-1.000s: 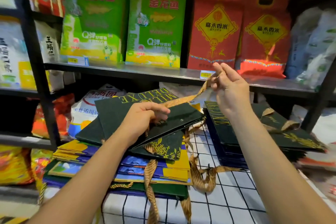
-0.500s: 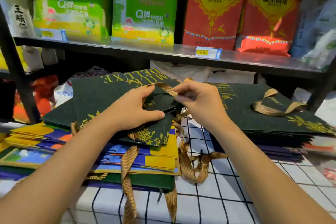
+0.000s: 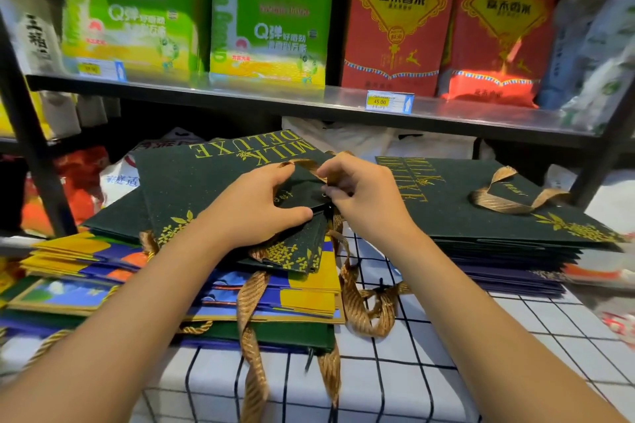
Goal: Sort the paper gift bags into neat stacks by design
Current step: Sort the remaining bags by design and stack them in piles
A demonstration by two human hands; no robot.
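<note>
Green gift bag (image 3: 192, 189) — both hands still grip its edge, unmoved.

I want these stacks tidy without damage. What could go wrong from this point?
The left hand grips the top green bag while the right hand pinches its gold ribbon; tugging might tear the handle. Loose ribbons dangling off the mixed pile could snag and drag bags askew.

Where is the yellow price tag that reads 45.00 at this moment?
In the head view, the yellow price tag sits on the front edge of the metal shelf, right of centre, just below the left red rice bag.
</note>
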